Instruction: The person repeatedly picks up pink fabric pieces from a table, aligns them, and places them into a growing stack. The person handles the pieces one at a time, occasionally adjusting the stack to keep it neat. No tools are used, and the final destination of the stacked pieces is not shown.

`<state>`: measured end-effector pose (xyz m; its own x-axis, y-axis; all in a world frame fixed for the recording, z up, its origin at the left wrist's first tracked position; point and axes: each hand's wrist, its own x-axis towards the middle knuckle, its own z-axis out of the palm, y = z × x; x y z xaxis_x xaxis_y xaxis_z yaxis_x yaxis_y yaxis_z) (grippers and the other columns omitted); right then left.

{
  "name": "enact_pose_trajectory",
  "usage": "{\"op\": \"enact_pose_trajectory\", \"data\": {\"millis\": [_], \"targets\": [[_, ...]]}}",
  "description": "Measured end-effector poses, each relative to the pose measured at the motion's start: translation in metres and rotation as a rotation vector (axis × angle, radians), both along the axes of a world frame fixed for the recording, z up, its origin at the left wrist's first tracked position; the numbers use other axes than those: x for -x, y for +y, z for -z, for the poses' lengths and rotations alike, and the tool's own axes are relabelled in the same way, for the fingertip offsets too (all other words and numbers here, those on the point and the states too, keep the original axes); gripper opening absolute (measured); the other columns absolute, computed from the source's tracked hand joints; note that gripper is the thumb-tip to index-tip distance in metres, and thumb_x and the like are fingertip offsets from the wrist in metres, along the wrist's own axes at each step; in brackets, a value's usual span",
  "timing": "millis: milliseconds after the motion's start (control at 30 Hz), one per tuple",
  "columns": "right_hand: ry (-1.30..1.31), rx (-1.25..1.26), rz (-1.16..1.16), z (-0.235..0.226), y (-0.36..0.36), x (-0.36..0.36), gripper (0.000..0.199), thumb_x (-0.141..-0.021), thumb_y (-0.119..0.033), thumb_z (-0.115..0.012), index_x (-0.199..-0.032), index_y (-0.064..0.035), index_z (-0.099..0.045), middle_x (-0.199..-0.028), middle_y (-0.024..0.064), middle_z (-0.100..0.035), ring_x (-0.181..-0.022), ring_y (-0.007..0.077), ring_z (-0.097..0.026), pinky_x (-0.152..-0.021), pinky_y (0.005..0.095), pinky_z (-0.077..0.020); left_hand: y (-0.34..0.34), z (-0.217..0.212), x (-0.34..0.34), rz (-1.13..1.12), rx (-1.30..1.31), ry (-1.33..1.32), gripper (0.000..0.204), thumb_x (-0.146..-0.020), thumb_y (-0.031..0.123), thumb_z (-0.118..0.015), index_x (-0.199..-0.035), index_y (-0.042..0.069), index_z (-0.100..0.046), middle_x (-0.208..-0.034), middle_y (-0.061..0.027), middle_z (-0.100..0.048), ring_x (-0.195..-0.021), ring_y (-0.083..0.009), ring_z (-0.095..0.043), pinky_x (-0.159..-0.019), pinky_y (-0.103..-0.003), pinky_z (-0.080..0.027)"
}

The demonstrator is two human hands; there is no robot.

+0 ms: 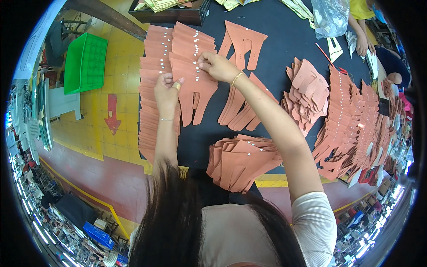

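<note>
Cutouts [191, 86] on black table [278, 40], yellow floor [91, 127]

Right grip [218, 69] at salmon piece [191, 84]

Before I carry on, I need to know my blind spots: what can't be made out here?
In the head view:
Whether the right hand grips or only touches the orange piece: curled fingers hide the contact.
Far side of the dark box: cut off by the upper edge.
Most lower pieces in the near stack: covered by upper ones.
</note>
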<state>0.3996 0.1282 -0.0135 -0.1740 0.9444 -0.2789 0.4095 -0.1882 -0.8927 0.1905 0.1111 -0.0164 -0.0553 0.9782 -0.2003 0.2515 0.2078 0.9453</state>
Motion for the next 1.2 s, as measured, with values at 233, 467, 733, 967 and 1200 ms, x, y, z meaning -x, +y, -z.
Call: {"op": "enact_pose_trajectory", "data": {"millis": [233, 467, 733, 967, 1200], "targets": [[0.085, 0.205, 0.187, -0.002, -0.017, 0.010, 0.017, -0.102, -0.023, -0.049, -0.108, -0.0081, -0.053, -0.089, 0.0026, -0.059, -0.079, 0.0130, -0.053, -0.073, 0.0318, -0.0477, -0.009, -0.021, 0.002, 0.036, 0.032, 0.060, 0.030, -0.080, 0.004, -0.077, -0.102, -0.004, -0.059, -0.088, -0.0101, -0.069, -0.077, -0.0120, -0.064, -0.069, -0.026, -0.052], [-0.096, -0.117, 0.179, -0.035, -0.026, 0.000, 0.016, -0.101, -0.022, -0.051, -0.104, -0.0072, -0.054, -0.082, 0.0088, -0.063, -0.074, 0.0221, -0.062, -0.067, 0.0351, -0.0493, -0.009, -0.003, 0.011, 0.047, -0.016, 0.027, 0.030, -0.079, 0.004, -0.078, -0.102, -0.004, -0.060, -0.087, -0.0100, -0.069, -0.076, -0.0136, -0.065, -0.068, -0.027, -0.053], [-0.216, -0.648, 0.084, -0.177, -0.106, -0.057, 0.011, -0.089, -0.009, -0.067, -0.096, -0.0007, -0.067, -0.086, 0.0094, -0.060, -0.076, 0.0234, -0.063, -0.069, 0.0329, -0.0504, 0.002, 0.012, 0.010, 0.074, -0.053, 0.214, 0.039, -0.079, 0.008, -0.079, -0.110, -0.003, -0.058, -0.086, -0.0090, -0.067, -0.077, -0.0147, -0.063, -0.068, -0.028, -0.051], [0.038, -0.269, 0.027, -0.246, -0.231, -0.049, 0.012, -0.084, -0.014, -0.072, -0.094, -0.0080, -0.071, -0.086, 0.0056, -0.062, -0.080, 0.0240, -0.063, -0.071, 0.0339, -0.0510, -0.052, -0.051, 0.006, 0.294, 0.040, 0.029, 0.026, -0.089, 0.016, -0.071, -0.107, -0.001, -0.062, -0.085, -0.0045, -0.064, -0.078, -0.0101, -0.059, -0.062, -0.026, -0.047], [-0.220, -0.017, 0.190, -0.143, -0.270, -0.018, 0.019, -0.082, -0.016, -0.073, -0.096, -0.0047, -0.067, -0.092, 0.0102, -0.068, -0.083, 0.0289, -0.067, -0.074, 0.0373, -0.0529, -0.152, -0.079, 0.004, 0.628, 0.523, -0.153, 0.043, -0.100, 0.041, -0.056, -0.098, -0.001, -0.068, -0.083, -0.0041, -0.067, -0.074, -0.0096, -0.062, -0.066, -0.024, -0.051]]}}
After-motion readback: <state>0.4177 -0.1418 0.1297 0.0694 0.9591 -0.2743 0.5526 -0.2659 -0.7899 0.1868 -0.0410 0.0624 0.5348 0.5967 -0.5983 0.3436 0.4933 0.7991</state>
